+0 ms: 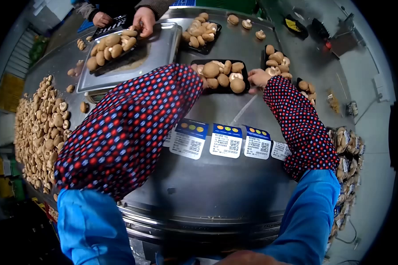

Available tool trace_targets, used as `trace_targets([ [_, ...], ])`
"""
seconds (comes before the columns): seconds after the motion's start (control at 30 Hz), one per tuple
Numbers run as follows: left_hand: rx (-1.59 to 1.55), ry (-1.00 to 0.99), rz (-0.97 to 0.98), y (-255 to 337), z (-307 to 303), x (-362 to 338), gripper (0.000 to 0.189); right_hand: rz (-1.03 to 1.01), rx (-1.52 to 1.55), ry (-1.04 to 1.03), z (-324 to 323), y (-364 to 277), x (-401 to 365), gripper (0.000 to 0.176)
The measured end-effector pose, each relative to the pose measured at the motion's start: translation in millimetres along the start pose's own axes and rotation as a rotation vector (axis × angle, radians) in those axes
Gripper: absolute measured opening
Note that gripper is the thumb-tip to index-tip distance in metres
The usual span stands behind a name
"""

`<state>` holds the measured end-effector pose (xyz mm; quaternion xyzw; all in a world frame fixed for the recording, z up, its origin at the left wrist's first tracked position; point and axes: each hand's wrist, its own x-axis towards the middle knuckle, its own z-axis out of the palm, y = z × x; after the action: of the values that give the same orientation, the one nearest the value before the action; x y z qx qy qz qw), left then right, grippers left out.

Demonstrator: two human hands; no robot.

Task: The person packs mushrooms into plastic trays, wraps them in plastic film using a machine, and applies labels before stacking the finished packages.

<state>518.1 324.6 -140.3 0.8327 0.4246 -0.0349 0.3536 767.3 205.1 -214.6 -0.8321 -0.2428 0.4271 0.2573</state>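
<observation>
A black tray of shiitake mushrooms (223,76) lies on the steel table between my hands. My left hand (203,81), partly covered by its dotted sleeve cover, grips the tray's left end. At the right end, the curled fingers of my right hand (258,78) hold the rim. Brown caps and a few pale stems fill the tray. Nearer me, several printed labels (226,141) with blue tops and QR codes lie in a row.
Across the table, a person's hand (144,21) touches a mushroom tray (112,47) over a metal pan scale (167,42). Loose mushrooms (42,128) heap at left. More filled trays stand behind (201,32) and right (276,62). Packed mushrooms (347,168) are stacked at far right.
</observation>
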Motion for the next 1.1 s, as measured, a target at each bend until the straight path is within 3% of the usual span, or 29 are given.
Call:
trace_targets([
  [0.03,0.018,0.023,-0.040,1.7,5.1,11.1,0.078,-0.013,0.080,-0.041,2.6,-2.8,-5.7,0.024],
  [0.17,-0.009,0.052,-0.078,11.0,12.2,25.1,0.078,0.018,0.216,0.019,12.8,4.1,-6.3,0.033],
  [0.27,-0.094,0.032,-0.054,15.2,7.8,18.6,0.078,0.067,0.190,-0.008,4.4,-13.6,-34.4,0.032],
  [0.4,-0.275,-0.031,0.072,12.5,-15.8,-6.7,0.080,-0.065,0.127,-0.013,-29.0,-35.1,-83.5,0.025],
  [0.43,-0.394,-0.038,0.181,-1.2,-17.1,-5.8,0.081,-0.148,0.204,0.016,-34.3,-41.3,-112.2,0.024],
  [0.47,-0.377,-0.086,0.235,0.1,-34.2,-24.3,0.080,-0.192,0.233,0.048,-40.1,-51.1,-151.2,0.022],
  [0.5,-0.359,-0.136,0.286,3.5,-49.9,-51.2,0.079,-0.195,0.197,-0.098,-49.8,-57.0,-180.5,0.031],
  [0.57,-0.302,-0.198,0.300,13.6,-76.8,-122.8,0.076,-0.129,0.279,-0.119,-45.1,-62.7,-250.5,0.035],
  [0.63,-0.446,-0.313,0.390,8.3,-81.5,-186.9,0.073,-0.039,0.316,-0.229,-32.4,-52.2,-312.9,0.029],
  [0.77,-0.297,-0.400,0.232,-7.0,-49.2,-289.6,0.072,0.126,0.396,-0.375,2.7,-1.7,-395.4,0.025],
  [0.83,-0.241,-0.383,0.355,-29.4,-17.3,-309.1,0.073,0.172,0.379,-0.371,19.6,25.1,-415.7,0.023],
  [0.87,-0.458,-0.364,0.491,-32.1,-8.3,-319.5,0.073,0.162,0.372,-0.358,28.0,36.2,-423.8,0.024],
  [0.9,-0.347,-0.279,0.551,-33.4,-6.6,-322.9,0.072,0.150,0.364,-0.344,32.2,43.1,-430.0,0.025],
  [0.97,-0.164,-0.255,0.524,-31.5,-10.0,-324.6,0.071,0.063,0.246,-0.280,36.7,42.9,-450.6,0.049],
  [1.03,-0.225,-0.243,0.487,-27.6,-8.8,-329.5,0.071,-0.411,-0.263,0.130,44.7,62.6,-465.0,0.056],
  [1.07,-0.288,-0.204,0.522,-32.4,-1.4,-328.0,0.071,-0.467,-0.317,0.268,54.7,49.1,-489.7,0.057],
  [1.1,-0.352,-0.164,0.552,-34.6,4.1,-329.4,0.071,-0.677,-0.331,0.334,68.1,54.1,-494.4,0.057],
])
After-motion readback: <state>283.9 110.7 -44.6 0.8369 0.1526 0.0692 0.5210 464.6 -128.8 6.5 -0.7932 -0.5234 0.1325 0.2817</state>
